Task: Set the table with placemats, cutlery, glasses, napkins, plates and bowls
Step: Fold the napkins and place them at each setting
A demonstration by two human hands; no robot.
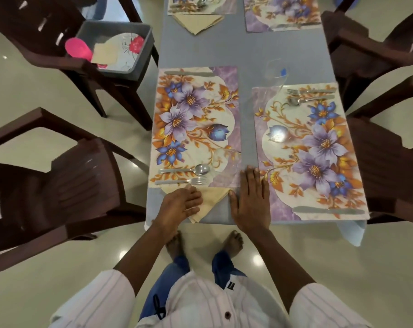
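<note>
Both hands lie flat and hold nothing. My guess is the left hand [180,204] is smoothing the tan napkin [212,200], which lies folded to a point at the near table edge, touching the left placemat [196,124]. The right hand [250,197] rests just beside it, against the right placemat [307,150]. Each near mat has a spoon [189,170], fork [184,181] and knife [189,73]. One glass [275,74] stands by the right mat. No plates or bowls are out yet. A flowered plate [127,47] waits in the grey tub [144,31] on a chair.

Left hand [180,205], right hand [251,200]: flat, palm-down
</note>
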